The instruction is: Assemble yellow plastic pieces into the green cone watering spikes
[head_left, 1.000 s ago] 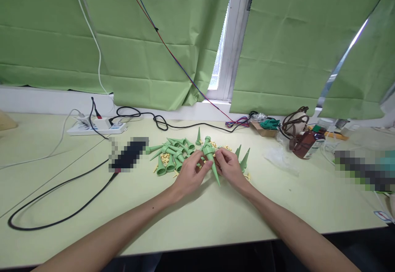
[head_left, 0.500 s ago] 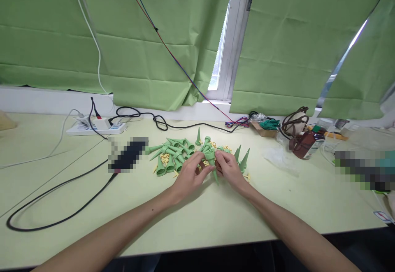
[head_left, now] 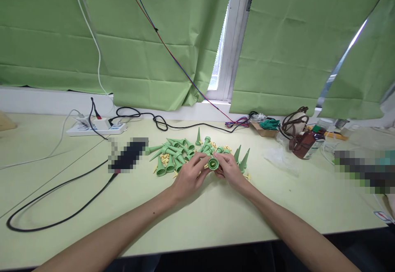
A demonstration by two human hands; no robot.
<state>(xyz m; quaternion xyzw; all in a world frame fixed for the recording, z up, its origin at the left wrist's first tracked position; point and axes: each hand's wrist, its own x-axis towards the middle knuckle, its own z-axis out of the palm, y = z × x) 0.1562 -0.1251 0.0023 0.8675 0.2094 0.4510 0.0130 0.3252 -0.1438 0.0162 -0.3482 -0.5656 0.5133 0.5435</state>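
Note:
Between my two hands is a green plastic cone (head_left: 212, 164), its round open end turned up toward me and a small yellow piece showing inside. My left hand (head_left: 191, 173) grips the rim from the left, fingers closed. My right hand (head_left: 230, 169) closes on it from the other side. Behind and left of the hands lies a pile of green cones (head_left: 177, 152), mixed with small yellow pieces (head_left: 165, 159). Beyond my right hand, a few green spikes (head_left: 244, 160) stand with their points up. My fingers hide the held cone's pointed end.
A blurred-out black device (head_left: 128, 155) with a black cable lies to the left. A white power strip (head_left: 97, 129) sits at the back left. Toward the back right are a cardboard box (head_left: 263, 130), a brown bottle (head_left: 308, 142) and a clear plastic bag (head_left: 282, 159).
The cone has been tilted in my hands: before, its point faced down toward me; now its open end faces me. Both hands stay in nearly the same place.

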